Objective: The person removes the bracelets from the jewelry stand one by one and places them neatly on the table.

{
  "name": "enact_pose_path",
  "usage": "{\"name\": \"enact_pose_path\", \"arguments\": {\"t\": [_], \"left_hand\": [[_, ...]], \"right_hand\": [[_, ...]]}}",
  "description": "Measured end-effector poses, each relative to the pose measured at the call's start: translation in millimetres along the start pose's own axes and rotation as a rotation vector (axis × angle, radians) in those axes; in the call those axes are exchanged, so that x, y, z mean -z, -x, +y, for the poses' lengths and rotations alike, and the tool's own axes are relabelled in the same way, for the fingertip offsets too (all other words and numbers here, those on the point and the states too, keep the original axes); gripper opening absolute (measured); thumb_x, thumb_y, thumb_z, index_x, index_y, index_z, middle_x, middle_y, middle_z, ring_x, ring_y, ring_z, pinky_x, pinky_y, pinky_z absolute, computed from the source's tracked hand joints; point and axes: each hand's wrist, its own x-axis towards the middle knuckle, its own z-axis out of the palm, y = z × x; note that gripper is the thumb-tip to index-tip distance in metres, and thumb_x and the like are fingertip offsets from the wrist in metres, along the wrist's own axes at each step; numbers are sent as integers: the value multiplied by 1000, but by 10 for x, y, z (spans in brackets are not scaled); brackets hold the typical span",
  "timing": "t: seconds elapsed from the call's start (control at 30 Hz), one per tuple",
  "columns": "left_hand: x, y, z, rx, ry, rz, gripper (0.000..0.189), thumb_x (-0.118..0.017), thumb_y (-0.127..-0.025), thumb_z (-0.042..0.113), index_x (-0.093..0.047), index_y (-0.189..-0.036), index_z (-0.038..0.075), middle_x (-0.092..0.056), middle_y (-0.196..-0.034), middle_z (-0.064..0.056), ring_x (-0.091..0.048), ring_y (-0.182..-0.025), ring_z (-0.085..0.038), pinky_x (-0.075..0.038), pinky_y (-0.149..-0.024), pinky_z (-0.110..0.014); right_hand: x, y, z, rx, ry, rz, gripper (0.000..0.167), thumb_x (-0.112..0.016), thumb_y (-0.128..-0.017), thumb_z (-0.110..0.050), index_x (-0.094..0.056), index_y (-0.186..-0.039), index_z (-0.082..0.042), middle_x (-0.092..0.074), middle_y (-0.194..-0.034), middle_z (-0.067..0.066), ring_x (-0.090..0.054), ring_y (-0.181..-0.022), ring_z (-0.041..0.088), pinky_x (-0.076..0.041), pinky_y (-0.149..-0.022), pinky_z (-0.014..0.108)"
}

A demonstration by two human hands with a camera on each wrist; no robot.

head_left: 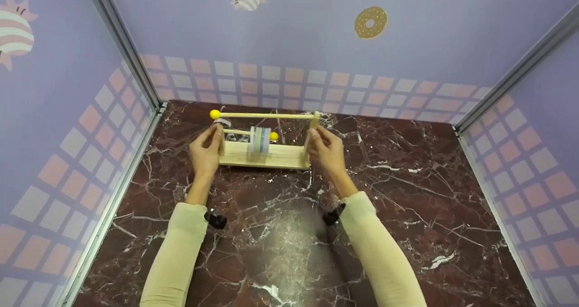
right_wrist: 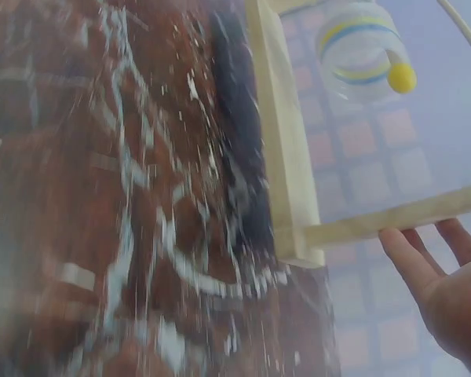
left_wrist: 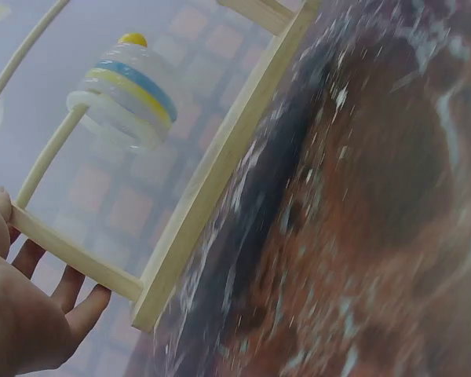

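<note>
A pale wooden rack (head_left: 237,154) has a flat base, a short left upright and a taller right upright. Two dowels tipped with yellow balls run across it, one from each upright. Several whitish rings (head_left: 259,140), some banded blue and yellow, hang together on the lower dowel (left_wrist: 50,153). My left hand (head_left: 204,153) pinches the left upright (left_wrist: 78,255) near its top, thumb at the dowel's root. On the other side my right hand (head_left: 329,153) grips the right upright (right_wrist: 400,218) between thumb and fingers. In both wrist views the rack's base shows above the tabletop.
Dark red marbled tabletop (head_left: 280,234) with white veins lies below. Purple panels printed with sweets and checks stand at the back (head_left: 307,35), left (head_left: 54,94) and right (head_left: 538,117), joined by metal corner posts. A small black device (head_left: 216,219) sits on each wrist.
</note>
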Motion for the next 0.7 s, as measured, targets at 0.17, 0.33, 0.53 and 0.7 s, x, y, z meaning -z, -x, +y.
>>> {"name": "enact_pose_path", "arguments": {"t": [0.17, 0.33, 0.53, 0.7], "left_hand": [[-224, 249, 80, 22, 14, -123, 35, -78, -99, 28, -76, -130, 11, -74, -130, -8, -67, -115, -19, -51, -102, -31], [-484, 513, 98, 53, 88, -203, 33, -79, -98, 22, -75, -127, 5, -73, -128, -11, -66, -116, -19, -50, -105, -31], [-776, 776, 52, 43, 145, -297, 30, -79, -98, 18, -74, -123, 3, -73, -123, -10, -65, -116, -22, -49, -104, -32], [-1016, 901, 20, 12, 165, -347, 29, -78, -98, 15, -73, -123, 1, -72, -120, -9, -63, -117, -21, -46, -103, -29]], "right_hand": [[473, 137, -37, 15, 9, -7, 35, -62, -108, -18, -65, -135, 5, -67, -126, 35, -68, -109, 55, -59, -84, 60], [883, 266, -78, 25, 21, 0, 33, -61, -109, -15, -65, -133, 7, -66, -125, 37, -68, -109, 56, -58, -84, 61], [1319, 423, -11, -3, 35, 21, 37, -61, -109, -19, -63, -135, 7, -67, -128, 33, -68, -111, 50, -59, -87, 55], [1581, 523, 36, -6, 30, 64, 35, -61, -109, -15, -63, -134, 9, -67, -125, 33, -70, -107, 45, -59, -86, 55]]}}
